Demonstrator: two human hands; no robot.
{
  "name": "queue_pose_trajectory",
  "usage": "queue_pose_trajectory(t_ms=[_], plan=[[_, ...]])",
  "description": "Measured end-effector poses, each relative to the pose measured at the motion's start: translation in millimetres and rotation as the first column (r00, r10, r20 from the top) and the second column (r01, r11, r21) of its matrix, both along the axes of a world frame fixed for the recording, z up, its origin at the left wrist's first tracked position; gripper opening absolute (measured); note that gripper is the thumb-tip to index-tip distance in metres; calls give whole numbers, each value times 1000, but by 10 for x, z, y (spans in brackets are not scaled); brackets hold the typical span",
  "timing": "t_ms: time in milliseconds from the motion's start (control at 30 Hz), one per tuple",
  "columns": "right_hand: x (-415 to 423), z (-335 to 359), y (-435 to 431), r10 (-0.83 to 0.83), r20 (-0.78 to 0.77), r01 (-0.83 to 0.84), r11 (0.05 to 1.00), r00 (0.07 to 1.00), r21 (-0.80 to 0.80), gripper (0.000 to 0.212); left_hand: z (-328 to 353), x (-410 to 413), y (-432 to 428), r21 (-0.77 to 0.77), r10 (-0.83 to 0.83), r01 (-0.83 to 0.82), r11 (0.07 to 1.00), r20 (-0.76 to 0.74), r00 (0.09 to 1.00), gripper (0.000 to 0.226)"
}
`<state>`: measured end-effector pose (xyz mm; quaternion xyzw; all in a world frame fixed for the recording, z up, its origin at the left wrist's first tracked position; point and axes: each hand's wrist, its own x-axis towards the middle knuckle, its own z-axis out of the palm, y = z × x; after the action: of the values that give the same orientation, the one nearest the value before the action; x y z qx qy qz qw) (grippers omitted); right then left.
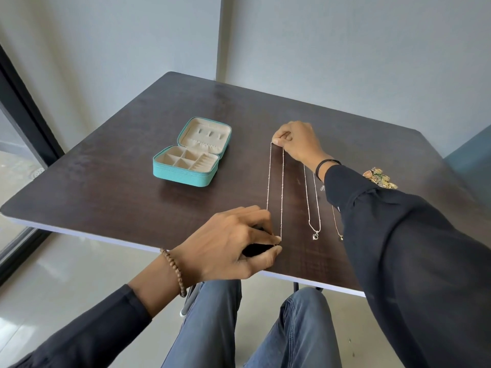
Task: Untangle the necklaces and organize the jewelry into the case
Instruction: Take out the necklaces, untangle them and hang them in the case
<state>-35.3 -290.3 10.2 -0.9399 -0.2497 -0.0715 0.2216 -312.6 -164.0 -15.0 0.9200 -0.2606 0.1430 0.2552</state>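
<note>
A thin beaded necklace [282, 187] lies stretched in a long narrow loop on the dark table. My right hand [297, 140] pinches its far end. My left hand [236, 241] pinches its near end by the table's front edge. To the right lies a second chain with a heart pendant [316, 235], laid out straight. A third chain with a small dark pendant [340, 237] runs partly under my right sleeve. The teal jewelry case [186, 176] stands open at the left, with cream compartments that show nothing inside.
A pile of gold and green jewelry pieces [380, 177] sits at the right, behind my right forearm. The dark wooden table [106, 197] stands in a corner against grey walls. My knees are under its front edge.
</note>
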Motion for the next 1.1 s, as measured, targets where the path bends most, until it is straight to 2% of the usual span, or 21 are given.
queue_pose_trajectory(t_ms=[200, 433, 533, 633, 733, 833, 1000, 1100], plan=[[-50, 101, 26, -10, -44, 8, 999, 999, -46, 13, 42, 98, -8, -106, 21, -27, 994, -56, 998, 28], [-245, 311, -9, 67, -136, -42, 982, 988, 183, 14, 226, 317, 34, -210, 182, -176, 962, 9, 983, 23], [-356, 441, -65, 74, -191, -31, 975, 979, 220, 18, 339, 452, 32, -266, 286, -274, 924, 7, 958, 19], [-518, 566, -140, 120, -254, -51, 964, 960, 262, 19, 458, 603, 17, -249, 383, -366, 897, 22, 924, 19], [-736, 691, -209, 165, -276, -69, 942, 947, 327, 18, 595, 704, -23, -240, 441, -428, 871, 1, 897, 29], [-954, 784, -268, 182, -259, -79, 929, 948, 363, 18, 693, 767, -89, -246, 458, -463, 851, -80, 885, 38], [-1250, 887, -382, 232, -255, -129, 923, 939, 362, 18, 741, 815, -205, -387, 327, -483, 785, -403, 855, 35], [-1361, 945, -459, 244, -242, -141, 915, 939, 378, 17, 717, 783, -216, -453, 318, -479, 752, -387, 865, 20]])
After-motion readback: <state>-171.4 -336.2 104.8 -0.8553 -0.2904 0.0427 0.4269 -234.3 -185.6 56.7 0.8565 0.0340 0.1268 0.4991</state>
